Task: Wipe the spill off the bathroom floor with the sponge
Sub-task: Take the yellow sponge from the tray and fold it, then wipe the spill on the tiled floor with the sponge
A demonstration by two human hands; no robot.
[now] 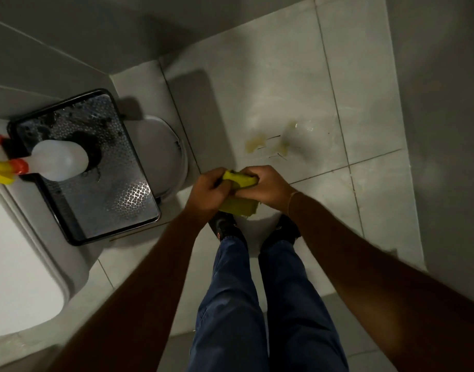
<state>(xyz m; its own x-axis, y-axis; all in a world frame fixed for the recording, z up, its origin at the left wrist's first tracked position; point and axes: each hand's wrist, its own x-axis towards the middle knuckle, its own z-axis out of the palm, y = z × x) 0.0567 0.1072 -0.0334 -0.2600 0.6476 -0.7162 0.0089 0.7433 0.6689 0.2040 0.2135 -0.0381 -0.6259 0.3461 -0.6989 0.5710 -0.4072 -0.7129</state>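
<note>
A yellow sponge point(240, 181) is held in front of me, above my feet, bent between both hands. My left hand point(207, 193) grips its left side and my right hand point(268, 186) grips its right side. A yellowish spill point(270, 142) with wet patches lies on the pale floor tiles point(364, 103) a little beyond the hands, with a few thin dark strands across it. The sponge is held above the floor, short of the spill.
A dark metal tray point(118, 200) sits at the left on a white fixture, with a white spray bottle point(59, 159) with a red and yellow nozzle lying on it. A white round lid point(163, 154) is beside the tray. Grey walls close in on the right and far side.
</note>
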